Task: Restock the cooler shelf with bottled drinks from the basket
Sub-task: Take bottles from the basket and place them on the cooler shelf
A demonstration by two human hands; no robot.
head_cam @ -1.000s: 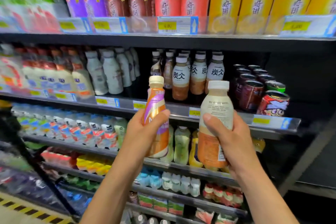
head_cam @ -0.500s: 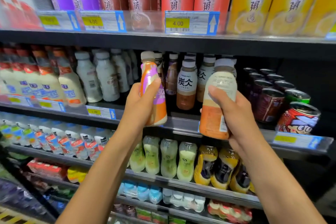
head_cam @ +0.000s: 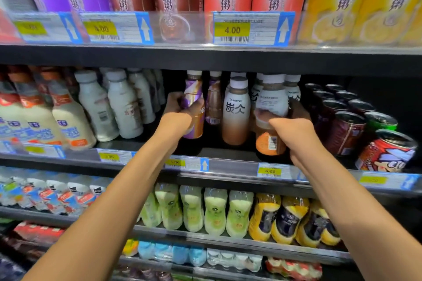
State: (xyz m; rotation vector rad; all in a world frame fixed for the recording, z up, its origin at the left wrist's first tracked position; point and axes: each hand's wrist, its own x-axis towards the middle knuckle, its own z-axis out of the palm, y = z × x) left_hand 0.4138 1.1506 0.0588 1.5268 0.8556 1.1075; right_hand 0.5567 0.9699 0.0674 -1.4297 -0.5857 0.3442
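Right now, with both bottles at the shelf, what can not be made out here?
- The basket: outside the head view's frame.
- Whether the purple bottle in the left hand or the orange-and-white bottle in the right hand touches the shelf: head view, dark shadow under both.
- Small print on the orange-and-white bottle: head view, blurred.
- The leftmost price tag: head view, blurred.

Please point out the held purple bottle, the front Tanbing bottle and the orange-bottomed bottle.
held purple bottle (head_cam: 193, 89): head view, purple upper label.
front Tanbing bottle (head_cam: 236, 109): head view, white label.
orange-bottomed bottle (head_cam: 271, 100): head view, white label.
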